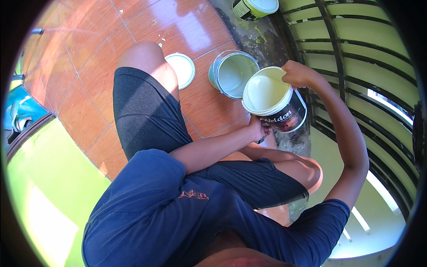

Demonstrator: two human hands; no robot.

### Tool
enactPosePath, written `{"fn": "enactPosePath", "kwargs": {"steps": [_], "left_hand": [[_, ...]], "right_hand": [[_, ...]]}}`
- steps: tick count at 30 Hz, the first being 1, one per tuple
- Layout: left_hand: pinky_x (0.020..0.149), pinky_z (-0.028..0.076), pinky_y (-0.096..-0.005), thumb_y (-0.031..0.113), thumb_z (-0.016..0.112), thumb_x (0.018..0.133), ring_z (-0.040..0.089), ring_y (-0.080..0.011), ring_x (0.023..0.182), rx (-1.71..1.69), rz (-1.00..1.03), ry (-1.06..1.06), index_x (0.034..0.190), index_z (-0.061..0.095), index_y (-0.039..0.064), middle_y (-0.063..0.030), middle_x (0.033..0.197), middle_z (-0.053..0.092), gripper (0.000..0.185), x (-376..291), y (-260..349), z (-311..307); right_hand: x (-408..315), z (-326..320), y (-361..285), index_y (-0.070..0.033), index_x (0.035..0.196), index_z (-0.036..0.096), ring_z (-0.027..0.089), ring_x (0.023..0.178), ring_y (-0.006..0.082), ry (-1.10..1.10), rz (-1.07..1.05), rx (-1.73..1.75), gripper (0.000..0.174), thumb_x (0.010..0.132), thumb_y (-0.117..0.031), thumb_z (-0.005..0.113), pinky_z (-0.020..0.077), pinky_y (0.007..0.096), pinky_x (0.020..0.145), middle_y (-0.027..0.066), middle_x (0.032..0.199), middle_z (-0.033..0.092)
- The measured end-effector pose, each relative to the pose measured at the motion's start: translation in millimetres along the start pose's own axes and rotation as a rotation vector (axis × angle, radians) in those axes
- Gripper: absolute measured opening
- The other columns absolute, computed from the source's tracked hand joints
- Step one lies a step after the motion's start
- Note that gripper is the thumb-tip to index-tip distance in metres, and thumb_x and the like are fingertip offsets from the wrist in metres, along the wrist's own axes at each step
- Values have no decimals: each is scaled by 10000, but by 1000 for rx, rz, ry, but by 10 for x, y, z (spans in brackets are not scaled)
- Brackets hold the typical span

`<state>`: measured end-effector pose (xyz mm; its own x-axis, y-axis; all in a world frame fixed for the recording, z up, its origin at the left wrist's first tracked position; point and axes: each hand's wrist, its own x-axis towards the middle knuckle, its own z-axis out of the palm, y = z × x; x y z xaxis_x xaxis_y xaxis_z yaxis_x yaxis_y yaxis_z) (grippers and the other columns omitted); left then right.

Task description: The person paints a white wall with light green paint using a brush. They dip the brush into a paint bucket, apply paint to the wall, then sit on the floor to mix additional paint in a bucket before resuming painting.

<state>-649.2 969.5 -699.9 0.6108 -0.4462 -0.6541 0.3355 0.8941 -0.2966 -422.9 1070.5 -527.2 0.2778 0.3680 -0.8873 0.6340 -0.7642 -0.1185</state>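
A dark-labelled Weldon paint bucket tilts over the rim of a second paint bucket with a wire handle, which stands on the tiles. My right hand grips the upper rim of the tilted bucket. Under its lower side is my left hand, holding it from below; some of those fingers are hidden. Pale, whitish paint coats the inside of both buckets. Whether paint is flowing between them cannot be told. A round white lid lies on the floor beside my left knee.
Another paint bucket with a green-and-black side stands at the top on a stained concrete strip. Dark metal bars run along the right. A light green wall is at the lower left, near a doorway edge.
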Motion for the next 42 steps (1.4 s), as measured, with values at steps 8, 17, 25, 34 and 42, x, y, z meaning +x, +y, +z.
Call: {"fn": "enactPosePath", "kwargs": {"steps": [8, 17, 25, 34, 42], "left_hand": [[696, 414, -379, 598, 325, 1015, 515, -203, 768, -8, -12, 22, 1011, 589, 141, -60, 911, 623, 528, -35, 17, 44], [710, 408, -388, 606, 340, 1006, 507, -215, 801, -3, 3, 64, 1026, 593, 145, -66, 961, 614, 526, -7, 13, 52], [730, 396, -390, 617, 364, 992, 475, -207, 837, -15, 2, 37, 1015, 585, 165, -51, 961, 589, 505, 31, 25, 36], [782, 386, -389, 652, 380, 973, 468, -209, 918, -20, 9, 48, 1033, 581, 175, -51, 1009, 575, 522, -51, 63, 122], [794, 390, -397, 653, 370, 983, 472, -218, 940, -11, 8, 41, 1060, 576, 169, -54, 1061, 562, 532, 8, 53, 85]], "right_hand": [[-30, -16, -45, 102, 782, 700, 660, 561, 306, 24, 22, 14, 241, 752, -77, 543, 515, 437, 554, 212, 638, 665], [9, -36, 0, 66, 930, 712, 619, 524, 195, -10, 38, 22, 238, 804, -74, 566, 486, 344, 503, 123, 643, 644], [-35, -44, -7, 79, 797, 708, 646, 546, 275, 22, 7, 17, 244, 758, -103, 552, 494, 428, 541, 178, 611, 653], [29, -52, 18, 91, 832, 706, 648, 540, 264, 29, -13, 36, 253, 765, -97, 550, 494, 416, 529, 186, 621, 652], [51, -74, 39, 80, 873, 714, 642, 539, 246, 7, -22, 45, 262, 772, -103, 557, 494, 401, 531, 166, 615, 640]]}}
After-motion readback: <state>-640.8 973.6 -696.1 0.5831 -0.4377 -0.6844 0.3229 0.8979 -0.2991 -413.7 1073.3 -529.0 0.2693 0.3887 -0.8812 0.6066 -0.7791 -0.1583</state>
